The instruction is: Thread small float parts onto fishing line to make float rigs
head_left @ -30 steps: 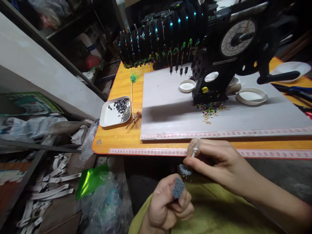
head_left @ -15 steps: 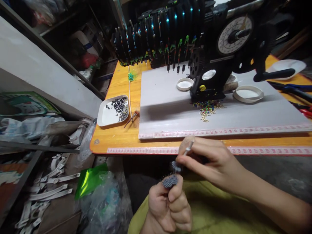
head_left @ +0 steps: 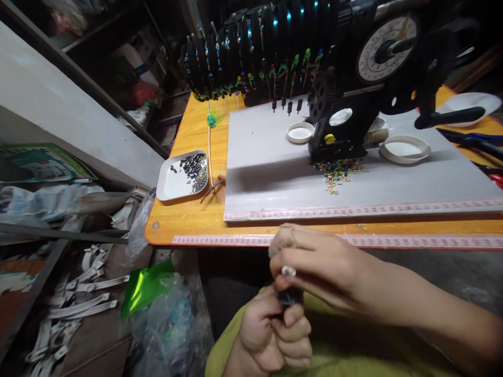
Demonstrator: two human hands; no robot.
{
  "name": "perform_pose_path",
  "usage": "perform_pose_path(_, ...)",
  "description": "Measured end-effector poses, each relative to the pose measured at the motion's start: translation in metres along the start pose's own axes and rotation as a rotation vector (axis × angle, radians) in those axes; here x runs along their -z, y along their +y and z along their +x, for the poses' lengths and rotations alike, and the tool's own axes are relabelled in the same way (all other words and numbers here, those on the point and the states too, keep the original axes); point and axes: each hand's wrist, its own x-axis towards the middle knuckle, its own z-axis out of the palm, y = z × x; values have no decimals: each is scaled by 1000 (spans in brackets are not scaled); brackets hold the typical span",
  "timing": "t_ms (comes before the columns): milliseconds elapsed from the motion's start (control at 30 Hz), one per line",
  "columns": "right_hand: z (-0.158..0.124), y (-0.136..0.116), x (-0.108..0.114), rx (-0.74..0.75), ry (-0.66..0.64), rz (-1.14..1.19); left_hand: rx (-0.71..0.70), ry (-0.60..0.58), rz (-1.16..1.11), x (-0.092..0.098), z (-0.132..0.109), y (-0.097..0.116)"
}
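Showing between thumb and forefinger of my closed left hand [head_left: 273, 332]: one dark speckled bundle [head_left: 286, 298]. Just above it: my right hand [head_left: 318, 262], fingers pinched on one white-ended stick [head_left: 288, 271]. Beyond, I log one orange table [head_left: 196, 226], bearing one white tray [head_left: 167, 186] of black pieces [head_left: 192, 166].

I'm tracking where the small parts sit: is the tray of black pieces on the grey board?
No, the white tray holding the black pieces rests on the orange table, left of the grey board.
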Motion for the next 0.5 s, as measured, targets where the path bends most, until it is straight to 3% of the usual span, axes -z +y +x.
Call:
perform_pose_path(333,8,5,2,80,-57,-5,34,-14,-65,3,-4,-2)
perform_pose_path(500,4,5,2,49,31,10,13,-3,-44,4,-7,-1)
